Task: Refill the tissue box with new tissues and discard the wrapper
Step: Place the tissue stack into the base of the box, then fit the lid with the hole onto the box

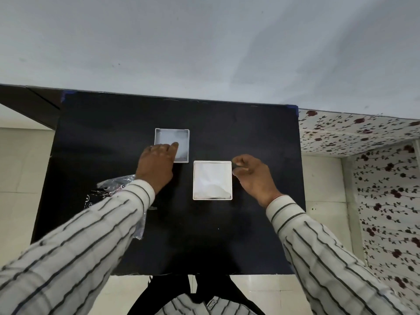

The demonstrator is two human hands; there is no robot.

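The left hand (pixel 156 165) rests its fingers on the empty lid (pixel 172 145), far left. The right hand (pixel 252 176), loosely curled, touches the tissue box (pixel 212 180), already full of white tissues. Closing it looks next. The wrapper (pixel 113 189) still lies on the worktop (pixel 227 235).

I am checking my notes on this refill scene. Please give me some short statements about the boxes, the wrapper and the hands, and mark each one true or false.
1. The box nearer the person holds white tissues. True.
2. The left hand reaches to the farther tray. True.
3. The plastic wrapper lies to the right of both boxes. False: it lies at the left, partly under the left sleeve.
4. The right hand is beside the right edge of the nearer box. True.
5. The two white boxes are stacked. False: they sit apart on the black table.
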